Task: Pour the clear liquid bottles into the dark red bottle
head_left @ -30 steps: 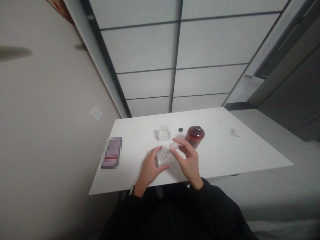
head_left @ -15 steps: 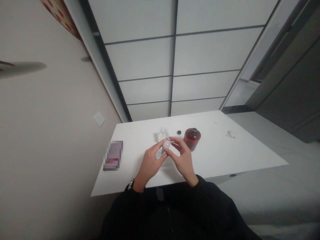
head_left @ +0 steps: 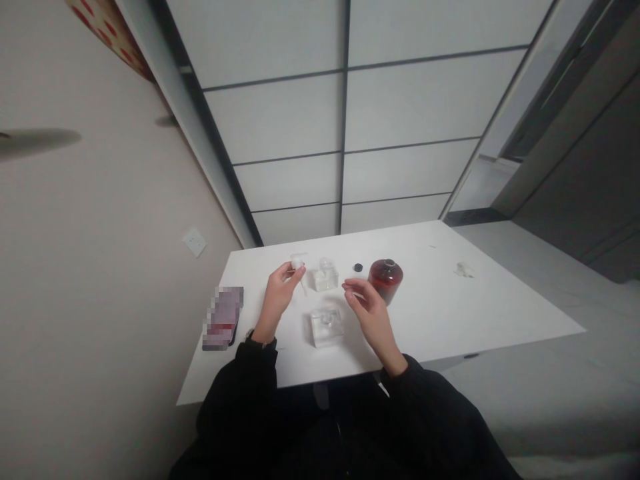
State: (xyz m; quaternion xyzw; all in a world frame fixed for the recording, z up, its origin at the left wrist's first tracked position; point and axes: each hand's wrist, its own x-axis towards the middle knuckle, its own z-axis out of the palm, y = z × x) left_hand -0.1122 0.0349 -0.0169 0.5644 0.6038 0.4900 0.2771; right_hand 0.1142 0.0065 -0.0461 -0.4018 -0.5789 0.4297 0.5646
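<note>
A clear square glass bottle (head_left: 327, 326) stands on the white table (head_left: 440, 313) between my hands, with nothing touching it. My left hand (head_left: 277, 293) is raised to the left of it and pinches a small clear stopper (head_left: 299, 262) with a thin stem. My right hand (head_left: 367, 307) hovers to the right of the bottle, fingers loosely curled and empty. A second clear bottle (head_left: 325, 275) stands farther back. An amber round bottle (head_left: 385, 279) with an open neck stands just beyond my right hand, and a small black cap (head_left: 358, 267) lies beside it.
A flat dark object with a blurred-out face (head_left: 223, 319) lies near the table's left edge. A small crumpled white scrap (head_left: 463, 269) sits at the far right of the table. A beige wall runs close along the left side.
My left hand has moved up and left, away from the near bottle, and now carries the stopper that my right hand held a second ago. The right hand has drawn back, empty. The near bottle stands free.
</note>
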